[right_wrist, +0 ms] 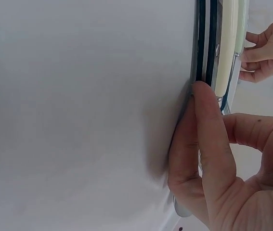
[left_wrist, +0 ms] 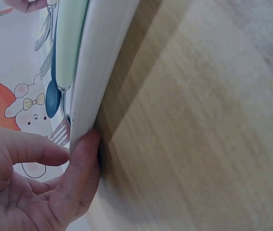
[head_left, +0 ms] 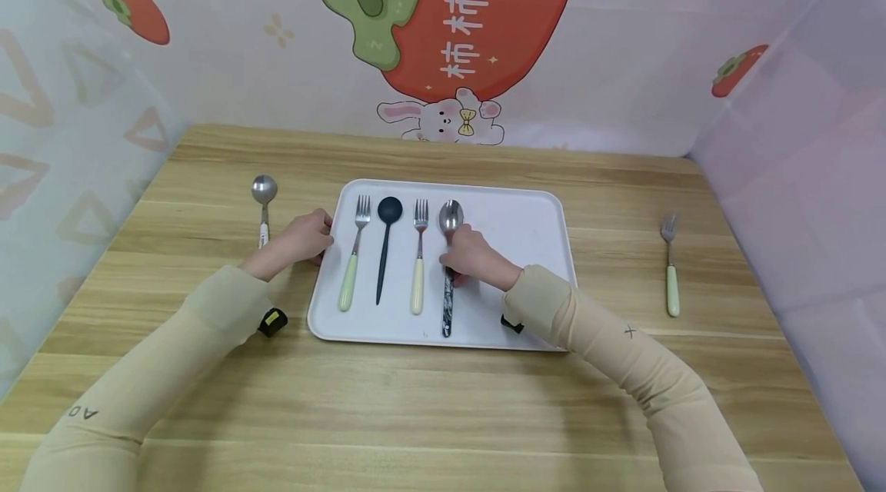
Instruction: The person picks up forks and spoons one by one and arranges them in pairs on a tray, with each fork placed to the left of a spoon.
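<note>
A white tray [head_left: 512, 223] holds, from left to right, a green-handled fork [head_left: 350, 277], a black spoon [head_left: 390, 210], a cream-handled fork [head_left: 418, 280] and a metal spoon with a dark patterned handle [head_left: 447, 315]. My right hand [head_left: 477, 255] pinches that last spoon around its neck; in the right wrist view the fingers [right_wrist: 213, 139] curl about it, close over the tray surface. My left hand [head_left: 302, 238] grips the tray's left rim, and in the left wrist view its thumb and fingers [left_wrist: 81, 168] hold the white edge [left_wrist: 97, 62].
Left of the tray, a metal spoon [head_left: 264, 190] lies on the wooden table [head_left: 388, 415], its handle partly hidden behind my left arm. Another green-handled fork [head_left: 671, 277] lies on the right side. A printed cloth [head_left: 623, 92] stands behind the table and along both sides.
</note>
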The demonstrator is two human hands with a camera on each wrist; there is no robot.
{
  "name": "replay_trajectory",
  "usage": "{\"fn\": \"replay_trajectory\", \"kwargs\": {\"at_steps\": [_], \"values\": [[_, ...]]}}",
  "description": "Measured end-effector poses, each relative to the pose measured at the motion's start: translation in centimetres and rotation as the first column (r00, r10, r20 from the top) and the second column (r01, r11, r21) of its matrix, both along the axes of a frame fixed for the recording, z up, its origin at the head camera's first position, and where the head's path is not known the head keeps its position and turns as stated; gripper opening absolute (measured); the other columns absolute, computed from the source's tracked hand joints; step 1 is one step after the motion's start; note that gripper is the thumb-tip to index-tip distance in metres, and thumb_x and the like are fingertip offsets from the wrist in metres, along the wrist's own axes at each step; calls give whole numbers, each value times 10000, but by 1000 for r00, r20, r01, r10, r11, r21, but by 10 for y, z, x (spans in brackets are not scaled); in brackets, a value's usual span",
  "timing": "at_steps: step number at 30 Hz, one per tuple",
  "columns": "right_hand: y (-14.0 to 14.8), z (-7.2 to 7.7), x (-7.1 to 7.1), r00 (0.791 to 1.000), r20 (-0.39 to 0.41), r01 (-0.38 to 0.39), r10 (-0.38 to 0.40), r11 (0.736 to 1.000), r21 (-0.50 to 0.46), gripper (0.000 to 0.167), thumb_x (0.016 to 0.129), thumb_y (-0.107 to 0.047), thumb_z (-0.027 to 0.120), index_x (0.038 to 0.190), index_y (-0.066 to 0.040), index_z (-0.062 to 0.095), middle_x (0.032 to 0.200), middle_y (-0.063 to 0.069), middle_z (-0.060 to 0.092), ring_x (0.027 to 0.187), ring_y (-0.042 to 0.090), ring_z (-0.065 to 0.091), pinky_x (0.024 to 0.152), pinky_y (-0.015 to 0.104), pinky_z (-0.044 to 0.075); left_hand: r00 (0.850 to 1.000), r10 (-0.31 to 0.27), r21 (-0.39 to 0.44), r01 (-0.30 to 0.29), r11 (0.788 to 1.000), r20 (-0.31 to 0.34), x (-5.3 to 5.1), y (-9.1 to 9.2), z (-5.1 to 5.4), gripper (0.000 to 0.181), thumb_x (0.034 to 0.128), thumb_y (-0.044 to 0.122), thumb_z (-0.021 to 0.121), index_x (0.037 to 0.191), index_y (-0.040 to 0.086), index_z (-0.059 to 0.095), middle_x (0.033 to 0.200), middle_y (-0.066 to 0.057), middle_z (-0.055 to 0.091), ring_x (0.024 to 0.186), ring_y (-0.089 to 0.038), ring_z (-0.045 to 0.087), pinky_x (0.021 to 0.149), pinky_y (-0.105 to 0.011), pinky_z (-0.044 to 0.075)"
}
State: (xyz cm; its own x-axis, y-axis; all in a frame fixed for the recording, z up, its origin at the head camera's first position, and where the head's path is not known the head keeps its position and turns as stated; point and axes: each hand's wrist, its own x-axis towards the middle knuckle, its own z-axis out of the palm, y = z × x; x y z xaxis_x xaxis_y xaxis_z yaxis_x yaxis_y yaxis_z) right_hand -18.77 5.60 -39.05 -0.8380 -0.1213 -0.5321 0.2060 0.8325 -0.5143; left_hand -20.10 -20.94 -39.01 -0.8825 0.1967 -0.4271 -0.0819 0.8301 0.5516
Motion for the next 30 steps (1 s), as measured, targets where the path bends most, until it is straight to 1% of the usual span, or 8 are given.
{"fn": "replay_trajectory", "kwargs": {"at_steps": [3, 6, 9, 12, 15, 21, 27, 30], "values": [[1, 0, 1, 1000, -10, -11, 11, 1000, -12, 337, 864, -115, 564, 1114, 30, 391, 711, 127, 591, 487, 158, 591, 462, 251, 513, 1000, -1, -2, 1, 1000, -1, 0, 0, 0, 336, 906, 31, 393, 1191, -144, 358, 1105, -340, 471, 778, -287, 599, 565, -269, 551], [3, 1, 3, 999, -28, -38, 38, 999, -14, 293, 866, -160, 581, 1048, 23, 442, 670, 119, 605, 492, 164, 591, 443, 236, 487, 1000, -4, -4, 4, 1000, 2, 1, 1, 1, 337, 905, 32, 394, 1191, -143, 357, 1110, -341, 469, 792, -292, 598, 568, -264, 551], [7, 4, 5, 996, -35, -81, 82, 996, 28, 272, 882, -227, 575, 989, 4, 482, 633, 90, 595, 500, 158, 569, 427, 217, 437, 1000, -8, 1, 8, 1000, 5, 1, 0, 1, 337, 905, 30, 394, 1190, -145, 354, 1117, -346, 465, 803, -301, 599, 569, -264, 552], [11, 9, 8, 989, -33, -140, 144, 986, 96, 267, 908, -256, 529, 986, -2, 501, 633, 70, 562, 514, 150, 528, 435, 213, 394, 1000, -8, 7, 8, 1000, 0, 0, 0, 1, 338, 904, 29, 393, 1191, -147, 353, 1120, -349, 462, 806, -306, 599, 570, -266, 552], [18, 17, 12, 974, -42, -214, 223, 965, 153, 245, 927, -239, 485, 998, -7, 522, 681, 70, 544, 559, 154, 502, 472, 227, 393, 1000, -8, 5, 8, 1000, -3, 0, 0, 1, 343, 906, 32, 393, 1195, -148, 349, 1118, -348, 462, 797, -299, 601, 570, -267, 552], [33, 35, 22, 932, -61, -336, 357, 914, 228, 216, 919, -191, 493, 1015, -10, 561, 809, 71, 569, 687, 173, 501, 573, 259, 427, 1000, -18, 9, 18, 1000, -22, 0, -1, 0, 336, 894, 19, 394, 1181, -152, 354, 1097, -354, 472, 763, -289, 606, 557, -267, 550], [48, 49, 27, 895, -39, -414, 444, 859, 301, 178, 920, -164, 493, 951, -6, 570, 754, 63, 556, 659, 166, 488, 562, 249, 414, 1000, -18, 13, 18, 1000, -23, 0, -1, 0, 340, 894, 20, 391, 1186, -150, 348, 1103, -356, 464, 785, -305, 602, 560, -265, 549], [58, 54, 26, 888, -15, -431, 459, 844, 318, 163, 917, -161, 493, 907, -14, 564, 727, 52, 534, 649, 162, 474, 555, 242, 394, 1000, -14, 12, 15, 1000, -16, 0, -1, 0, 341, 900, 24, 392, 1192, -147, 346, 1109, -354, 465, 800, -311, 603, 567, -269, 551]]}}
